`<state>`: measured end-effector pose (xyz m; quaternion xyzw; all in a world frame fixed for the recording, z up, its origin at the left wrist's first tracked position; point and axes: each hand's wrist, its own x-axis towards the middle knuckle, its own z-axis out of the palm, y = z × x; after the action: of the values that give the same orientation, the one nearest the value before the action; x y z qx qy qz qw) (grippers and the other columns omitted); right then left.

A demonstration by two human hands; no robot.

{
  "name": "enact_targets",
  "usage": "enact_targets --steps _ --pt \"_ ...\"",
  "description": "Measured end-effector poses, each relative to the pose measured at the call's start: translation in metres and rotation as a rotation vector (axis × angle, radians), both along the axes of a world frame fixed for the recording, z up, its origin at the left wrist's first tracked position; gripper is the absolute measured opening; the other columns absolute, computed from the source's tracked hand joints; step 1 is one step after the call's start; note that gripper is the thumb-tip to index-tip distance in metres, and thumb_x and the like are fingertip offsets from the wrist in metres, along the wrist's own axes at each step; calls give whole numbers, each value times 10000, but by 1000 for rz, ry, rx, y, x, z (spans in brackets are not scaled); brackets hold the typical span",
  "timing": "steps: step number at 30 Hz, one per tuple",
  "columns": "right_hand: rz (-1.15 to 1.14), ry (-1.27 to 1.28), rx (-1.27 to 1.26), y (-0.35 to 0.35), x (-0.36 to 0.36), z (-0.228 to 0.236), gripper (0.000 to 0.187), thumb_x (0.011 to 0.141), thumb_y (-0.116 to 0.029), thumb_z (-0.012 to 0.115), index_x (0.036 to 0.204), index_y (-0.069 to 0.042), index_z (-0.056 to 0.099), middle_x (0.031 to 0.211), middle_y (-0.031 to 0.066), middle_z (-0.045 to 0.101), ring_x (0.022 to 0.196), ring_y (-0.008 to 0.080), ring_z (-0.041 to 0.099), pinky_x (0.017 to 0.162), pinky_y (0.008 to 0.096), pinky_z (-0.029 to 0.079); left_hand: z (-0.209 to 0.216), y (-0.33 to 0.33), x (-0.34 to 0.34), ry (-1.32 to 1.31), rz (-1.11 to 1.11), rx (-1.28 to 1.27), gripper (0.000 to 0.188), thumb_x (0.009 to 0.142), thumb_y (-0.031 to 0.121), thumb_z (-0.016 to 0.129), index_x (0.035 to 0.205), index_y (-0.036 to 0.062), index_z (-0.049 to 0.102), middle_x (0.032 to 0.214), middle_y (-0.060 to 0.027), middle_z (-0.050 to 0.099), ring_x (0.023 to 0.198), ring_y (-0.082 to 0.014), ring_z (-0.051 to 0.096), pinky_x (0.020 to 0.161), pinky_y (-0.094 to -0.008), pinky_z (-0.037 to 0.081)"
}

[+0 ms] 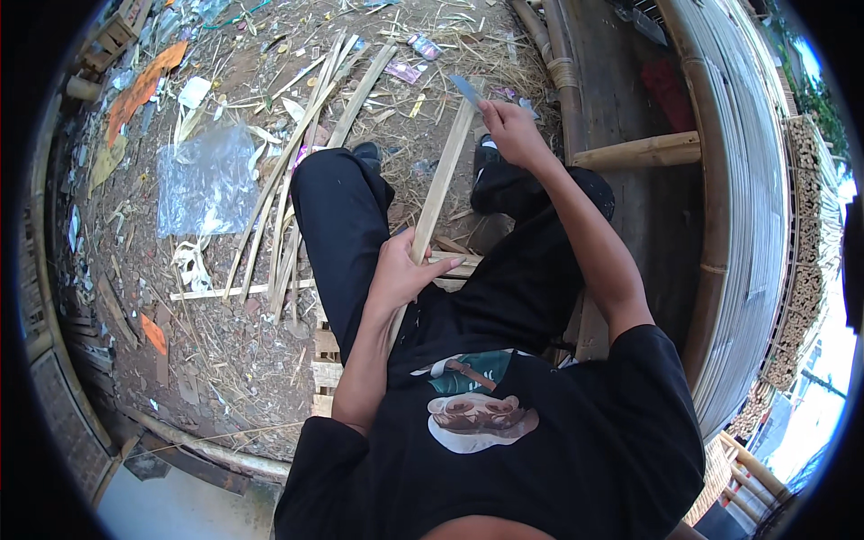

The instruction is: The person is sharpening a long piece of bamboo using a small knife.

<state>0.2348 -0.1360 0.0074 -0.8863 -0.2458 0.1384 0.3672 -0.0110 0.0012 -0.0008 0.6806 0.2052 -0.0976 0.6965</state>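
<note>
A long, pale split bamboo strip [443, 180] slants up and away from my lap, between my knees. My left hand [402, 273] is closed around its lower part, the thumb pointing out to the right. Close to the strip's far end, my right hand [515, 133] grips a knife, its handle hidden in the fist. The knife blade [464, 88] points up and left, right by the strip's tip; whether it touches the wood I cannot tell.
Several more bamboo strips [270, 202] lie on the littered dirt to the left, near a clear plastic sheet [209, 180]. Orange scraps [148, 85] lie farther left. A bamboo-framed structure [711, 180] stands close on my right, with a bamboo crosspiece [639, 151] near my right knee.
</note>
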Motion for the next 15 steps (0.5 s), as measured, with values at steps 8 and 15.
enact_targets --steps 8,15 --pt "28 1 34 -4 -22 -28 413 1019 -301 445 810 44 534 568 82 420 555 154 372 538 355 367 6 6 7 69 -27 11 441 665 216 879 756 31 489 603 4 481 469 -53 442 410 -236 374" --pt "19 -74 55 6 -17 -8 408 1015 -288 450 798 48 530 576 152 416 536 212 363 538 387 369 2 6 4 22 -6 42 464 634 244 892 734 34 489 594 3 479 522 -68 462 456 -253 390"
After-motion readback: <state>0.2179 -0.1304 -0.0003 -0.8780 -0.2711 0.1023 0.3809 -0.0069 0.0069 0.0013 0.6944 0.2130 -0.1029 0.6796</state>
